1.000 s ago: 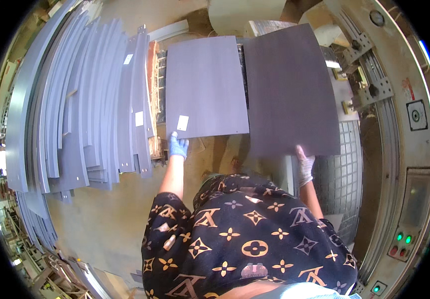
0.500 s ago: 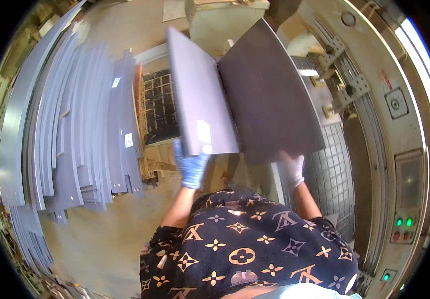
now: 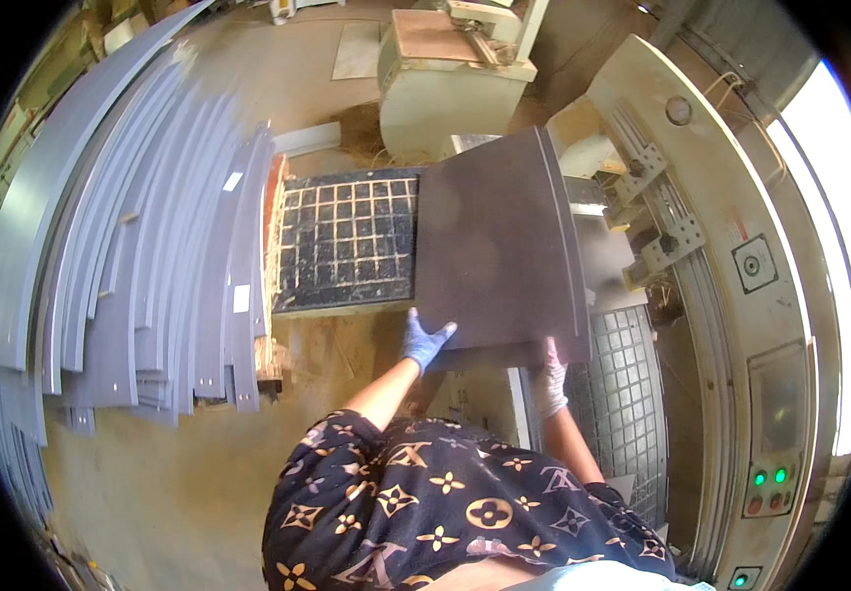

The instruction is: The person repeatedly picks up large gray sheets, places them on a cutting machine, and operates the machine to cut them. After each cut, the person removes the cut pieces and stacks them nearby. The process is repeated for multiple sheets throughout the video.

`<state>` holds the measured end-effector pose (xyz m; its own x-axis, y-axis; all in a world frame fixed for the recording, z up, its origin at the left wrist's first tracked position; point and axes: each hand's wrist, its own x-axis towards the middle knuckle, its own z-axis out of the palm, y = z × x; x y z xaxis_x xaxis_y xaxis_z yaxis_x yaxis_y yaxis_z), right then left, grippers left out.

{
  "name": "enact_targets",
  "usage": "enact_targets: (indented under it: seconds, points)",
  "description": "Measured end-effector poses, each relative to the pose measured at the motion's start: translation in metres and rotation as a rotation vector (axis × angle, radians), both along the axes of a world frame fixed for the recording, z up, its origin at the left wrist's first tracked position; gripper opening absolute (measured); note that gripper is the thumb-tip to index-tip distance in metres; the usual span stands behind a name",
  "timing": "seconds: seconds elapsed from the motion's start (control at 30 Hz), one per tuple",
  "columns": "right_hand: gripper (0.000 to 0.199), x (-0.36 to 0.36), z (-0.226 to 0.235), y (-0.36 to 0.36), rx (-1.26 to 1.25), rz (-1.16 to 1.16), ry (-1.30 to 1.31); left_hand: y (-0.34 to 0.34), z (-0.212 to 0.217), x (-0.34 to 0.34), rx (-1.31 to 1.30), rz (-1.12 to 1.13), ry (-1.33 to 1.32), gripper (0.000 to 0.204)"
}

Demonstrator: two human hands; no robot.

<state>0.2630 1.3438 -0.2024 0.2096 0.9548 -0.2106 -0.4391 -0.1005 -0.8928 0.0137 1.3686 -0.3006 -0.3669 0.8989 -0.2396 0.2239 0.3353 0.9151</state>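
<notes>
Fingers of blue-gloved left hand (image 3: 427, 342) spread at near-left corner of dark board (image 3: 494, 236); cannot tell grip. Pale-gloved right hand (image 3: 551, 382) pinches near edge, thumb on top. Board overhangs black gridded table (image 3: 346, 236); best kept level, evenly supported.

Black top (image 3: 445, 512) with gold and grey floral motifs, blue-gloved left hand (image 3: 425, 345), white-gloved right hand (image 3: 550, 379)
</notes>
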Motion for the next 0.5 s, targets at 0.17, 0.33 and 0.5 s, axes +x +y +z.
enact_targets:
  seconds: [0.17, 0.33, 0.5]
  points:
    - [0.055, -0.033, -0.024, 0.002, -0.174, -0.01, 0.205, -0.014, 0.026, -0.029, -0.04, -0.067, 0.15, 0.104]
    - [0.047, -0.071, -0.023, -0.002, -0.278, -0.152, 0.472, -0.043, 0.039, -0.069, -0.003, -0.2, 0.099, 0.104]
    - [0.028, -0.056, -0.049, -0.064, -0.142, -0.307, 0.283, -0.022, 0.007, -0.099, -0.384, -0.318, -0.482, 0.063]
